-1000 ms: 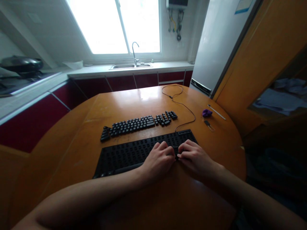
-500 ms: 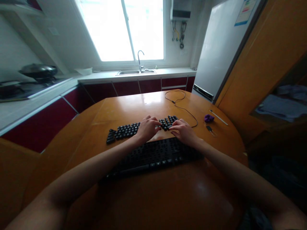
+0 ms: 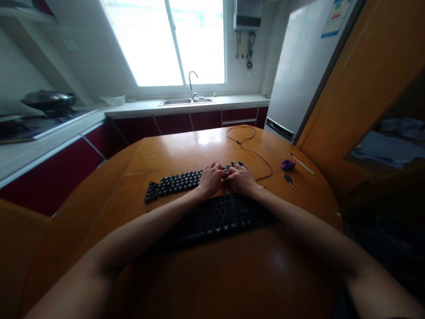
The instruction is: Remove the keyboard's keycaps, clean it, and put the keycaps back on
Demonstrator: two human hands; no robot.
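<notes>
My left hand [image 3: 212, 178] and my right hand [image 3: 240, 178] meet fingertip to fingertip over the row of loose black keycaps [image 3: 181, 182]. The fingers of both are curled in and closed; anything between them is too small or hidden to make out. Some keycaps at the right end of the row lie behind my hands. Just below my wrists lies a black keyboard [image 3: 219, 212], its key area mostly bare, with a few caps along its near edge. My forearms cover its left and right parts.
On the wooden table [image 3: 166, 155] a thin black cable [image 3: 257, 154] curls toward the back. To the right lie a purple cloth-like bundle [image 3: 288, 165], a small black tool with wire loops [image 3: 288, 178] and a thin white stick [image 3: 303, 164]. A sink [image 3: 181, 101] is beyond.
My right hand has moved left and my left hand slightly right, so their fingertips now come together. The gap between them has closed. The view has shifted slightly.
</notes>
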